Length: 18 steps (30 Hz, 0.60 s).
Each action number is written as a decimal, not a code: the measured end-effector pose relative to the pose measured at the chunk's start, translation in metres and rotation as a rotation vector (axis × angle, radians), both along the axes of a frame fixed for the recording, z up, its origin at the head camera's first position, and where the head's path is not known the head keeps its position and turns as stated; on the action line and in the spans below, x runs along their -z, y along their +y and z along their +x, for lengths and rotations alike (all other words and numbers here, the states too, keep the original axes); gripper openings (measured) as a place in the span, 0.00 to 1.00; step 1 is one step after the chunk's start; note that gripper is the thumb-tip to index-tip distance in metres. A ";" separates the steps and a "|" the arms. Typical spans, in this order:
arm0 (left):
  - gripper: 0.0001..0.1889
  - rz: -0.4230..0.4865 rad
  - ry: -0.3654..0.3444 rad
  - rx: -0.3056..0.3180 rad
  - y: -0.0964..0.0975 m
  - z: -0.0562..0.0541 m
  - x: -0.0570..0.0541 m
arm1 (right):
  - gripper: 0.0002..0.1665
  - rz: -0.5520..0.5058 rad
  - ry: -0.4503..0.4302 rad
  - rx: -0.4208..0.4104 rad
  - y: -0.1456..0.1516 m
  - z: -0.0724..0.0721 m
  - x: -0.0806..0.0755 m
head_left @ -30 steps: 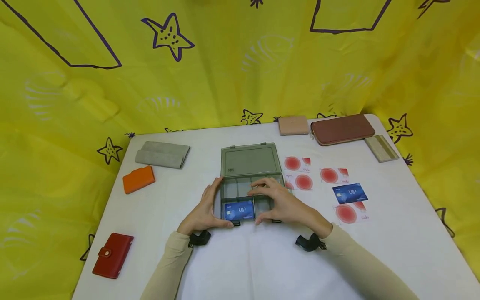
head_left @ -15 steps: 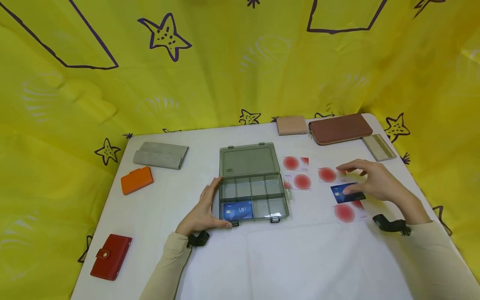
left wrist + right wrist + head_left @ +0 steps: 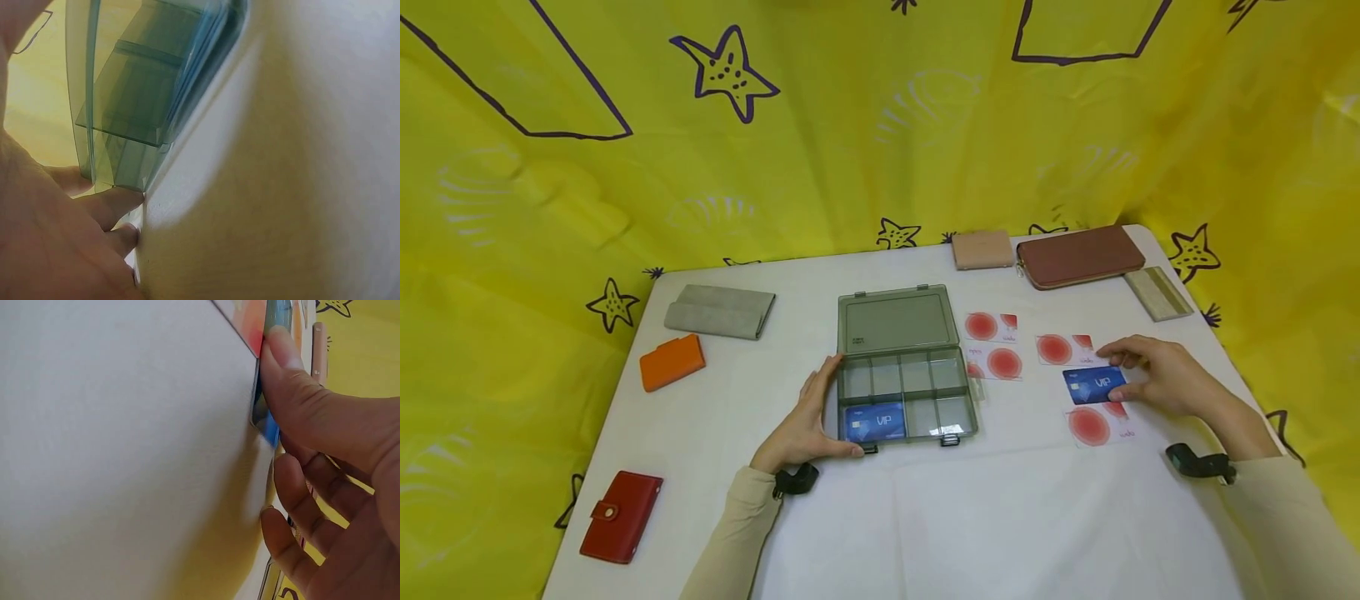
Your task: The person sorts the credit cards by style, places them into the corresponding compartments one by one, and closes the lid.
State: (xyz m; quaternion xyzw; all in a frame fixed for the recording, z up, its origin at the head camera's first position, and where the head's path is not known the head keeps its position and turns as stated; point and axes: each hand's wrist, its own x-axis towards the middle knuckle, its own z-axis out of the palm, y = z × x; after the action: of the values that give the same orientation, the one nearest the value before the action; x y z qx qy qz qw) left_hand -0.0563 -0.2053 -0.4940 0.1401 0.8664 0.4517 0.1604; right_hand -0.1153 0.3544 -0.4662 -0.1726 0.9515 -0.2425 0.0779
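On the table's middle lies a green see-through compartment box (image 3: pixel 917 383), its lid (image 3: pixel 895 321) folded back. A blue VIP card (image 3: pixel 876 422) lies in its front-left compartment. My left hand (image 3: pixel 802 425) holds the box's left side, thumb along the front edge by a latch, fingers at the side. To the right, my right hand (image 3: pixel 1165 379) pinches a second blue VIP card (image 3: pixel 1092 386) at its right end, the thumb (image 3: pixel 284 350) on the card in the right wrist view. That card sits between two red-and-white cards, one above (image 3: pixel 1054 350) and one below (image 3: pixel 1088 427).
Two more red-and-white cards (image 3: pixel 1003 363) lie right beside the box. Along the back stand a pink wallet (image 3: pixel 983 250), a brown zip wallet (image 3: pixel 1081 257) and a beige card holder (image 3: pixel 1159 293). At left are grey (image 3: pixel 721 312), orange (image 3: pixel 672 363) and red (image 3: pixel 622 517) wallets.
My right hand has left the box and moved right to the second blue card, its fingers closing in on that card's right end. My left hand has stayed on the box.
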 end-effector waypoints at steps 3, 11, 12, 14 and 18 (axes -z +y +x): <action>0.76 0.003 0.003 -0.001 0.000 0.000 0.000 | 0.30 0.003 -0.064 0.010 -0.001 -0.003 -0.003; 0.76 0.008 0.027 0.009 -0.001 0.000 0.001 | 0.25 -0.018 -0.062 -0.019 0.000 -0.002 -0.005; 0.76 0.008 0.028 0.011 -0.001 0.000 0.001 | 0.24 -0.029 -0.049 -0.020 0.001 -0.001 -0.005; 0.76 0.014 0.025 0.011 0.000 0.001 0.001 | 0.21 -0.052 -0.029 -0.025 0.001 0.000 -0.005; 0.76 0.019 0.013 0.004 -0.001 0.001 0.000 | 0.15 -0.124 0.014 -0.029 -0.003 0.001 -0.011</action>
State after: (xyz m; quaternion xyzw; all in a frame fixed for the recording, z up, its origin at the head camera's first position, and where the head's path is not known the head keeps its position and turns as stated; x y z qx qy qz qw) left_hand -0.0550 -0.2060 -0.4944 0.1463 0.8628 0.4585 0.1545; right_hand -0.1143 0.3510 -0.4556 -0.1923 0.9326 -0.2986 0.0640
